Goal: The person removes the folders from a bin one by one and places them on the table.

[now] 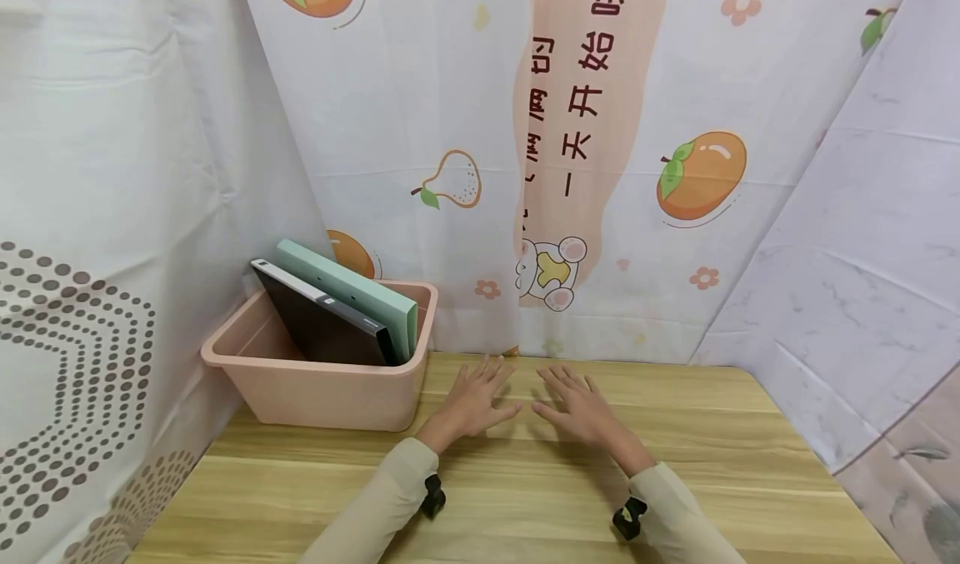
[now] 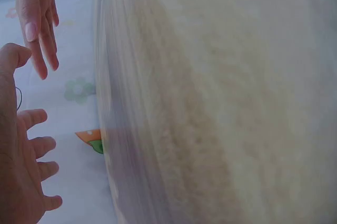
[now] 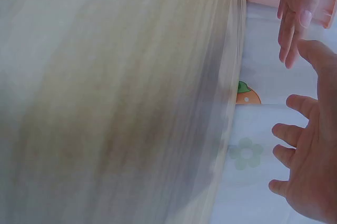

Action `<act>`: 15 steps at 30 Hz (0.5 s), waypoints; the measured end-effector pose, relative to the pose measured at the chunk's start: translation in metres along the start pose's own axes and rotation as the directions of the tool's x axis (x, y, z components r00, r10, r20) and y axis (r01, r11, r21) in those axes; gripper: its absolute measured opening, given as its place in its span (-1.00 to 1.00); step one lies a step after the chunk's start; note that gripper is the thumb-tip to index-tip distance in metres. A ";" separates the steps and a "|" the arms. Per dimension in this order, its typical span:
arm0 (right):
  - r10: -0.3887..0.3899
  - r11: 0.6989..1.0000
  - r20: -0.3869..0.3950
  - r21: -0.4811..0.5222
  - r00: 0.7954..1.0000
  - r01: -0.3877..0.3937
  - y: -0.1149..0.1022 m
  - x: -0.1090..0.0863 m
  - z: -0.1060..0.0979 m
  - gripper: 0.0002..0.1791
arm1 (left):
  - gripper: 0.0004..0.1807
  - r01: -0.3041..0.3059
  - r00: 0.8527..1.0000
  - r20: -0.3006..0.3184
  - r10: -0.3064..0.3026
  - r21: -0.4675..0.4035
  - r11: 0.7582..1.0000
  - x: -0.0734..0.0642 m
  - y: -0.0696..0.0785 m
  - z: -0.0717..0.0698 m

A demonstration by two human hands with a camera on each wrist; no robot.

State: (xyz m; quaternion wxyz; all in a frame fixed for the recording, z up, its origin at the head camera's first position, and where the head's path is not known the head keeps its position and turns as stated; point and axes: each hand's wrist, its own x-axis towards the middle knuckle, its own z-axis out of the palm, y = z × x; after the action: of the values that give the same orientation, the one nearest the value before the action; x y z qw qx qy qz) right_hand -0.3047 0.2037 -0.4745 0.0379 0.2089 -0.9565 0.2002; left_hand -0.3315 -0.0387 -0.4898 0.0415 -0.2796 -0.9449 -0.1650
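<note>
Both hands hover above the wooden table (image 1: pixel 525 489) near its far edge, fingers spread, holding nothing. The left hand (image 1: pixel 472 399) is just right of the pink bin (image 1: pixel 322 393); the right hand (image 1: pixel 581 410) lies a short gap away, their thumbs pointing toward each other. Inside the bin, a black binder (image 1: pixel 322 322) and a mint-green binder (image 1: pixel 360 285) lean side by side, their upper parts above the rim. In the left wrist view the left hand (image 2: pixel 21 155) shows extended fingers; the right wrist view shows the right hand (image 3: pixel 316 150) likewise.
A printed curtain (image 1: pixel 420 89) with fruit and lettering hangs behind the table's far edge. White cloth (image 1: pixel 97 172) with a dotted pattern hangs at the left, and marbled cloth (image 1: pixel 847 256) at the right. A dark wrist strap (image 1: pixel 432 497) sits on the left sleeve.
</note>
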 end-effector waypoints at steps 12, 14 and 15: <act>-0.046 0.999 -0.057 -0.013 0.997 0.046 -0.006 0.006 -0.007 -0.22 | -0.23 -0.098 0.970 -0.214 0.115 0.088 0.991 -0.001 0.006 -0.020; -0.055 0.998 -0.074 -0.008 0.996 0.055 -0.007 0.007 -0.009 -0.24 | -0.24 -0.137 0.940 -0.294 0.171 0.135 0.981 -0.002 0.010 -0.028; -0.060 0.998 -0.080 -0.004 0.995 0.060 -0.008 0.007 -0.010 -0.25 | -0.25 -0.152 0.921 -0.334 0.199 0.163 0.975 -0.003 0.012 -0.032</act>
State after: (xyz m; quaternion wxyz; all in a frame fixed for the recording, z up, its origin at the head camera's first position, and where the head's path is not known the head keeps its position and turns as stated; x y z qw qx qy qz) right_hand -0.3079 0.1982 -0.4609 0.0825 0.2293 -0.9476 0.2064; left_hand -0.3227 -0.0418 -0.4564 0.2412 -0.3263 -0.9026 -0.1438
